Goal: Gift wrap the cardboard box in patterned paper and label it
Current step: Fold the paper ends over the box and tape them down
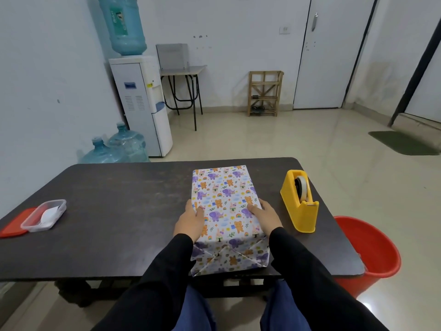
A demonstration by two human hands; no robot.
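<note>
The left hand [191, 218] and the right hand [266, 212] are gripping the wrapped box [225, 187] from its two long sides, each thumb lying over the top edge and the fingers going down the side. The box is lying lengthwise on the dark table [119, 211], right of the middle, its near end reaching the table's near edge. Patterned paper [229, 256] with elephants, bears and rainbows is covering every face that shows, and folded triangular flaps are closing the near end. A yellow tape dispenser [300, 206] is standing just right of the box, apart from it. At the far left edge a clear plastic container [44, 215] is holding white slips, resting partly on a red lid [13, 223]. A red bucket [372, 254] is sitting on the floor at the table's right end.
</note>
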